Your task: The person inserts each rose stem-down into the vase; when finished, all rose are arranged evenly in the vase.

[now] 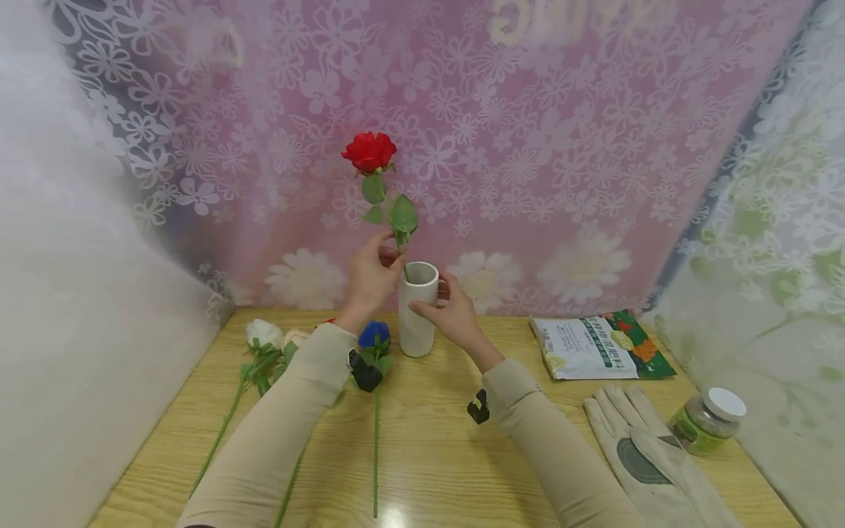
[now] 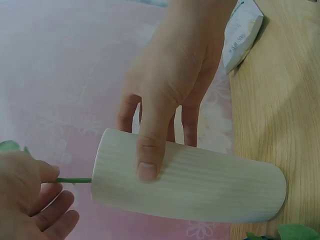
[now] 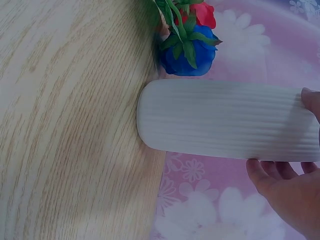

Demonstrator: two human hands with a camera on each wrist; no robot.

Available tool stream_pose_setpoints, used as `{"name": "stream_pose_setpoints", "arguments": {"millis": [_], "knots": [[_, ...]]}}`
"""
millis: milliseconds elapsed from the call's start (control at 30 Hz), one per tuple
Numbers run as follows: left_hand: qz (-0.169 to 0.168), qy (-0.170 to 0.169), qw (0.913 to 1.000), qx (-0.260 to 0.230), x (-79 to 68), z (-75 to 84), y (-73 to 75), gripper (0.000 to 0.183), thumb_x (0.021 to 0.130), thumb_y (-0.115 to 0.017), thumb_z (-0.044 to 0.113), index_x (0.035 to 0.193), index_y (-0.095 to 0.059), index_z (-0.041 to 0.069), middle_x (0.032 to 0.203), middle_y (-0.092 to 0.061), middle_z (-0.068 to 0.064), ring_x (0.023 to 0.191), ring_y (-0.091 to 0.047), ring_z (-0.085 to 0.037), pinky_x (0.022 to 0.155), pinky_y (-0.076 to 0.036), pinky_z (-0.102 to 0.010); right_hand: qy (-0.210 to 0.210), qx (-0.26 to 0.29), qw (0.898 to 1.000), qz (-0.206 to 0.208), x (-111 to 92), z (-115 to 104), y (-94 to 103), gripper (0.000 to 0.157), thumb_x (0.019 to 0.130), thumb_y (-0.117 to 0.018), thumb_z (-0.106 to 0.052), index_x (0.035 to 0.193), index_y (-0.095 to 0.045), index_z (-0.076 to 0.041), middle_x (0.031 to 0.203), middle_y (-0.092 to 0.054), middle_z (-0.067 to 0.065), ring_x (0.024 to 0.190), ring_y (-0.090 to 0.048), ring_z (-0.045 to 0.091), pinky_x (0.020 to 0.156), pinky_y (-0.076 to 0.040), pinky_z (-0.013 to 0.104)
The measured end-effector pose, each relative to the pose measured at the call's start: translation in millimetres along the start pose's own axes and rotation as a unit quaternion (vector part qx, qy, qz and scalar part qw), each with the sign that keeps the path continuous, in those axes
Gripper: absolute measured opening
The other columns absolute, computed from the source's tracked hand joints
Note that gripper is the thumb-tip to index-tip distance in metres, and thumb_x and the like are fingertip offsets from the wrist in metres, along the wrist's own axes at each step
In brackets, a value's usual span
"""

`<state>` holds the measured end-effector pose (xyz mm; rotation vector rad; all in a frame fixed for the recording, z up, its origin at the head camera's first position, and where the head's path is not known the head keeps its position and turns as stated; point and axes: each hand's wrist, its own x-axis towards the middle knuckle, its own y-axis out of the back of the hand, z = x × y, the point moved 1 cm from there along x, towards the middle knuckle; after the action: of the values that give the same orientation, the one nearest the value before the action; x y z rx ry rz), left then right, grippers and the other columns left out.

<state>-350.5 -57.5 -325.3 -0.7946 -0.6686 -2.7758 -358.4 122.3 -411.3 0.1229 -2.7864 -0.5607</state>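
A white ribbed vase (image 1: 417, 323) stands upright on the table. My left hand (image 1: 373, 277) pinches the green stem of a red rose (image 1: 370, 152), whose lower end goes into the mouth of the vase. In the left wrist view the stem (image 2: 75, 180) runs from the fingertips to the rim. My right hand (image 1: 455, 312) grips the vase near its top, with the thumb on the near side and the fingers round the far side. The right wrist view shows those fingers against the ribbed wall, partly cut off by the frame edge.
Left of the vase lie a blue rose (image 1: 374, 334) and a white rose (image 1: 264, 334); my left sleeve partly hides other flowers. On the right are a printed packet (image 1: 601, 346), pale gloves (image 1: 650, 455) and a white-lidded jar (image 1: 709, 422). A floral curtain (image 1: 429, 110) hangs behind.
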Motion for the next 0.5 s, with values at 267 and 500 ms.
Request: {"name": "stream_pose_setpoints", "arguments": {"millis": [267, 500], "knots": [[-0.086, -0.004, 0.9952, 0.047, -5.7, -7.8, -0.6, 0.043, 0.096, -0.077, 0.015, 0.136, -0.069, 0.000, 0.118, -0.077, -0.023, 0.109, -0.075, -0.037, 0.094, -0.063, -0.048, 0.003, 0.002, 1.000, -0.005, 0, 1, -2.0, 0.091, 0.092, -0.084, -0.039, 0.164, -0.033, -0.017, 0.145, -0.057, 0.016, 0.129, -0.063, 0.035, 0.104, -0.058, 0.051], [-0.096, 0.011, 0.9953, 0.003, -7.4, -24.4, 6.9, 0.037, 0.098, -0.075, 0.017, 0.133, -0.072, 0.004, 0.122, -0.076, -0.021, 0.112, -0.073, -0.035, 0.096, -0.063, -0.049, 0.002, 0.002, 1.000, 0.000, 1, 2, -1.4, 0.092, 0.092, -0.084, -0.037, 0.165, -0.032, -0.016, 0.145, -0.057, 0.017, 0.129, -0.063, 0.036, 0.105, -0.058, 0.050]]}}
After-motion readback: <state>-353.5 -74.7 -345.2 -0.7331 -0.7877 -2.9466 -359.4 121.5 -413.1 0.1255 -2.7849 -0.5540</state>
